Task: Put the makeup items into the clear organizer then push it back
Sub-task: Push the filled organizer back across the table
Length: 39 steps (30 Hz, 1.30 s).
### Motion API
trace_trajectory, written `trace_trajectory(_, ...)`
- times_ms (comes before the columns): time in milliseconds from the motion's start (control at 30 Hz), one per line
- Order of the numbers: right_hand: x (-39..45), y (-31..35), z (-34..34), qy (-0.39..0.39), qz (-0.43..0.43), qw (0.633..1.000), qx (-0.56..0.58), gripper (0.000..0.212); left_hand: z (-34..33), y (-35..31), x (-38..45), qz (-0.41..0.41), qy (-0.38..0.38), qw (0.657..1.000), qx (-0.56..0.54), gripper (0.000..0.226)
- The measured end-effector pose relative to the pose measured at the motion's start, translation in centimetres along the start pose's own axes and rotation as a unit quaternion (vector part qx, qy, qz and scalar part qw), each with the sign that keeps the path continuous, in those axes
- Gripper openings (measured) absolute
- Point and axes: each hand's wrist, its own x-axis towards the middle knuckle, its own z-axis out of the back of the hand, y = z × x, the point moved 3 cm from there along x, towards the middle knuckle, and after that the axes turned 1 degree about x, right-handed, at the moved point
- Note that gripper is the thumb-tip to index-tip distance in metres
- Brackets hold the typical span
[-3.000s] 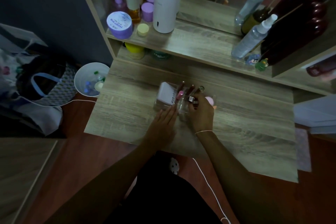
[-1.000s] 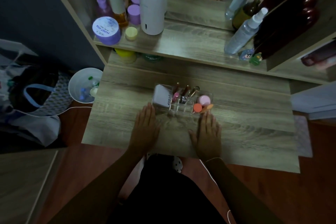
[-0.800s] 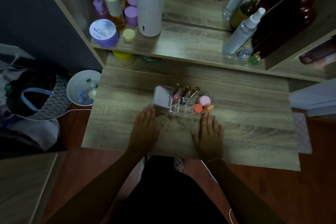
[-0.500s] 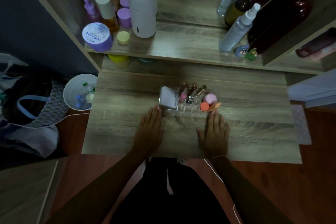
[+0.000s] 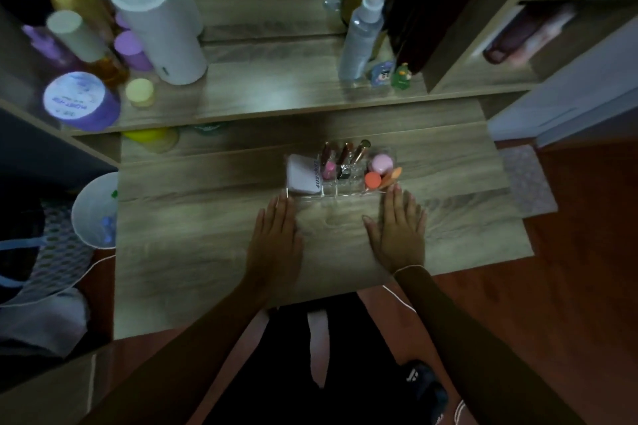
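The clear organizer (image 5: 345,196) stands on the wooden desk, a little past the middle. Inside it are a white compact (image 5: 302,173) on the left, several lipstick tubes (image 5: 343,157) in the centre, and a pink sponge (image 5: 380,163) with an orange sponge (image 5: 373,179) on the right. My left hand (image 5: 276,235) lies flat on the desk, its fingertips touching the organizer's near left corner. My right hand (image 5: 398,229) lies flat too, fingertips at the near right corner. Both hands hold nothing.
Above the desk (image 5: 207,235), a shelf (image 5: 269,86) carries a white cylinder (image 5: 158,28), a purple jar (image 5: 81,102), bottles, a spray bottle (image 5: 360,38) and small figurines. A yellow item (image 5: 152,138) sits under the shelf. A white bin (image 5: 95,210) stands left of the desk.
Three seconds ago my hands were at the organizer's items; now both lie flat against its near edge. The organizer has slid a little farther from me toward the shelf.
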Motion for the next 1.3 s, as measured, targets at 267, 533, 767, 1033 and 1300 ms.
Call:
trace_trajectory(267, 2.5, -4.9, 0.7, 0.015, 0.002, 1.000, -0.014, 0.074, -0.7, -4.6, 2.9, -0.004, 0.008, 1.000, 0.011, 0.072)
trace_trajectory(533, 4.5, -9.3, 1.4, 0.015, 0.007, 1.000, 0.011, 0.074, -2.0, -8.5, 4.8, -0.004, 0.022, 1.000, 0.017, 0.069)
trace_trajectory(767, 5.9, -12.9, 2.4, 0.019, 0.011, 0.999, 0.025, 0.075, -3.1, -11.7, 6.4, 0.005, 0.034, 0.999, 0.025, 0.070)
trace_trajectory(1033, 7.4, -15.4, 3.5, 0.024, 0.004, 0.999, 0.031, 0.072, -3.4, -14.9, 7.7, 0.001, 0.041, 0.999, 0.018, 0.072)
trace_trajectory(1300, 8.6, -16.5, 3.9, 0.026, -0.002, 0.999, 0.037, 0.072, -3.4, -16.2, 8.8, -0.006, 0.014, 1.000, 0.011, 0.068)
